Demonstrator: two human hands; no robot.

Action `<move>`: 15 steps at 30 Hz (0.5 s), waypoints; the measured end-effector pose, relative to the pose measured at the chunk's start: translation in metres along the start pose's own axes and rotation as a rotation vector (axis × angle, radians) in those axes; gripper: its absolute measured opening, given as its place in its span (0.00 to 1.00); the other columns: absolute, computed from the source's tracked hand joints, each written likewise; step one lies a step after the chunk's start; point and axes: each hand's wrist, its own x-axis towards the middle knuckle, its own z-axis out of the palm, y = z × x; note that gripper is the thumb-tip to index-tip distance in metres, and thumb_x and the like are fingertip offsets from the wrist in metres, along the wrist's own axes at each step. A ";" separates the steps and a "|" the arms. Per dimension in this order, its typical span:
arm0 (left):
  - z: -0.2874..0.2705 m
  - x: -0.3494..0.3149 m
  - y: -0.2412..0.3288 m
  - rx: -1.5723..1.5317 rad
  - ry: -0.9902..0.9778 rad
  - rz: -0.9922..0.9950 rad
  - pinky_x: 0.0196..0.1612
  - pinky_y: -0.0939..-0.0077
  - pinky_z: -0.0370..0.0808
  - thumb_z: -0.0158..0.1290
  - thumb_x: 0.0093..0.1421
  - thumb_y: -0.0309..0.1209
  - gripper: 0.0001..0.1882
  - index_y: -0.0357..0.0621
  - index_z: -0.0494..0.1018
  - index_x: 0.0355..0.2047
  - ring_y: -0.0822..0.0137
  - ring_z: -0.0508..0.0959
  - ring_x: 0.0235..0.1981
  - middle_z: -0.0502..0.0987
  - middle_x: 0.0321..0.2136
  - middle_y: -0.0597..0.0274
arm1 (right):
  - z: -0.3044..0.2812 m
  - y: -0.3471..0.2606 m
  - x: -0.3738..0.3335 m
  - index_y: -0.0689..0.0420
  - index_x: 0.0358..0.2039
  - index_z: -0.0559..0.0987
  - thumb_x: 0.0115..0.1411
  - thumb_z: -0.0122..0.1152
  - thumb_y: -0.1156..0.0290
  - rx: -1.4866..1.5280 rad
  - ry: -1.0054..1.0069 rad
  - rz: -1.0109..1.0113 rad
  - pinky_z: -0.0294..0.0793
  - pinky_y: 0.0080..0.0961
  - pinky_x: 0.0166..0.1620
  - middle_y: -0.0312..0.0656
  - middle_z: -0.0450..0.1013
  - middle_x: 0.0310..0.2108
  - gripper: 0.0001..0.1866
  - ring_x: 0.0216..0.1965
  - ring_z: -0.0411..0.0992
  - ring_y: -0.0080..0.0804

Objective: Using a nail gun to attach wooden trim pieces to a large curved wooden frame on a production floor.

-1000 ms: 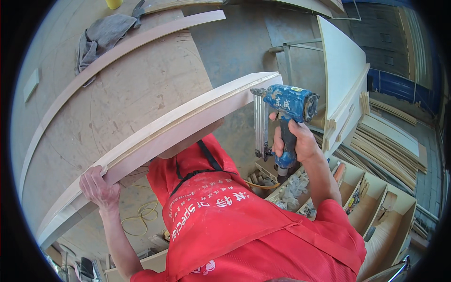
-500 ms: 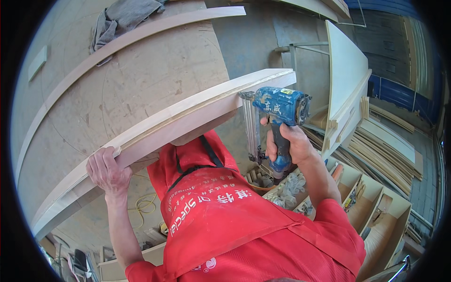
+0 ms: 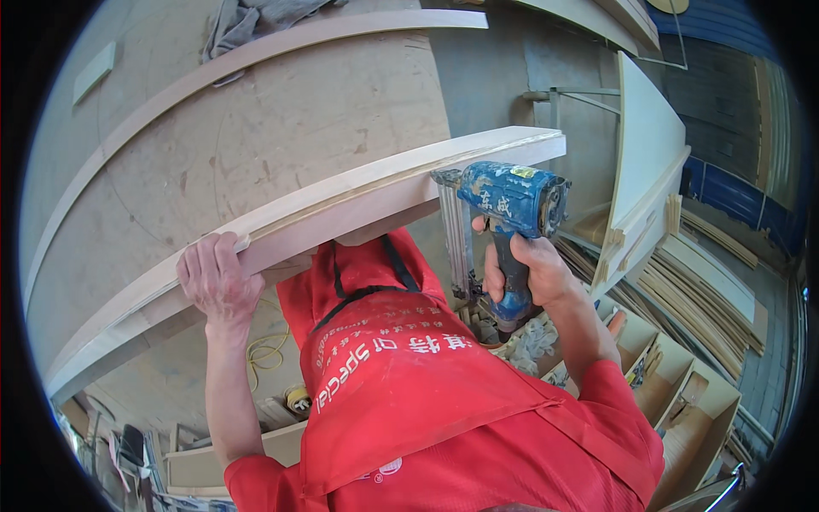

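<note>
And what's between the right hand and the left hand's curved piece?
Head view: a blue nail gun, in the right hand, nose at the curved piece.

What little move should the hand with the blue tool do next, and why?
Maybe the right hand should press the blue nail gun snugly against the curved wooden piece: the tool's nose is right at its side, and the left hand holds the wood farther along.

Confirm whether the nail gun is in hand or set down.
In hand: the right hand is wrapped around the dark handle of the nail gun.
</note>
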 end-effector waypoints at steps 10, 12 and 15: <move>0.000 -0.003 -0.013 -0.010 0.025 0.010 0.45 0.59 0.69 0.56 0.40 0.22 0.22 0.48 0.72 0.40 0.55 0.76 0.38 0.75 0.35 0.61 | 0.046 0.009 0.013 0.59 0.66 0.64 0.66 0.61 0.40 0.014 -0.073 0.054 0.74 0.30 0.35 0.44 0.75 0.24 0.41 0.23 0.75 0.34; -0.001 -0.004 -0.014 -0.011 0.025 0.012 0.45 0.59 0.69 0.56 0.40 0.22 0.22 0.49 0.72 0.40 0.56 0.76 0.38 0.76 0.35 0.62 | 0.046 0.011 0.014 0.59 0.66 0.64 0.65 0.62 0.41 0.007 -0.068 0.056 0.74 0.30 0.35 0.45 0.75 0.24 0.41 0.23 0.75 0.34; 0.000 -0.006 -0.014 -0.002 0.011 0.005 0.46 0.59 0.69 0.57 0.40 0.22 0.22 0.49 0.72 0.39 0.56 0.76 0.38 0.76 0.34 0.62 | 0.047 0.013 0.015 0.59 0.65 0.64 0.65 0.63 0.41 0.019 -0.069 0.054 0.74 0.30 0.35 0.44 0.75 0.24 0.41 0.23 0.75 0.34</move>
